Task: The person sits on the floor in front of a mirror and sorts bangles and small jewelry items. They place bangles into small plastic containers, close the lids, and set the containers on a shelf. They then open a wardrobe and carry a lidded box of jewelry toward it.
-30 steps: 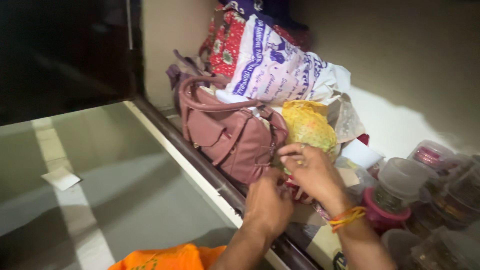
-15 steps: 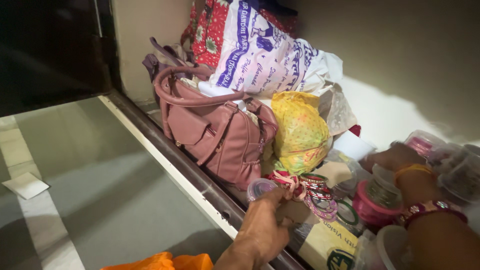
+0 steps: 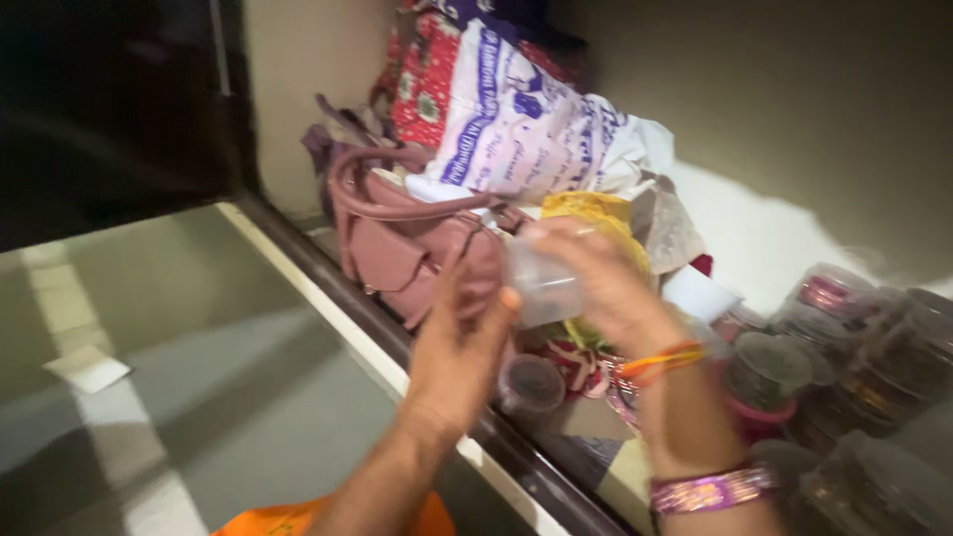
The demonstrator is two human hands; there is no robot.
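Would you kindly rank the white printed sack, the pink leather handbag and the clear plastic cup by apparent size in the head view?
1. White printed plastic sack, largest.
2. Pink leather handbag, partly hidden behind the left hand.
3. Clear plastic cup, held by both hands, smallest although nearest the camera.

Home storage shelf: pink handbag (image 3: 417, 248), stuffed cloth bags (image 3: 516, 129), bangle jars (image 3: 844, 347)

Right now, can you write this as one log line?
left hand: touching clear plastic container | right hand: holding container | behind: pink handbag
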